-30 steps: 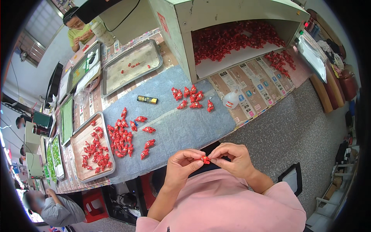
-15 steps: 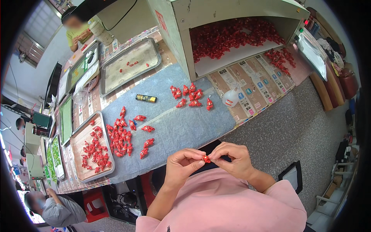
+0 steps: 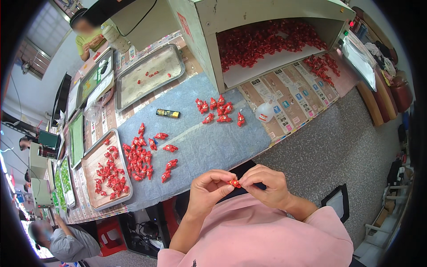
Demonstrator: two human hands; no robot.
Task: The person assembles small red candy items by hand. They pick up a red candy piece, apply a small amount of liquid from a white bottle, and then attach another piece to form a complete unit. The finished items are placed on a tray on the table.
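Close in front of my body, a small red figurine (image 3: 234, 183) with yellowish marks is pinched between my left hand (image 3: 208, 189) and my right hand (image 3: 266, 184). Fingertips and thumbs of both hands are closed on it from either side, so part of it is hidden. Beyond them a blue cloth (image 3: 200, 149) covers the table. On its left lies a crowded cluster of similar red figurines (image 3: 139, 155); toward the back right is a smaller group (image 3: 220, 107). A black and gold cylinder (image 3: 168, 113) rests between these groups.
A metal tray (image 3: 126, 201) of red pieces stands left of the cloth, another tray (image 3: 119, 100) with a few pieces behind it. At the back, a pale open-fronted box (image 3: 215, 62) holds a heap of red pieces. A clear bottle (image 3: 265, 111) lies nearby. Co-workers (image 3: 71, 238) sit at left.
The figurine has turned slightly between my fingers and shifted a little left. My hands otherwise stay in nearly the same place.
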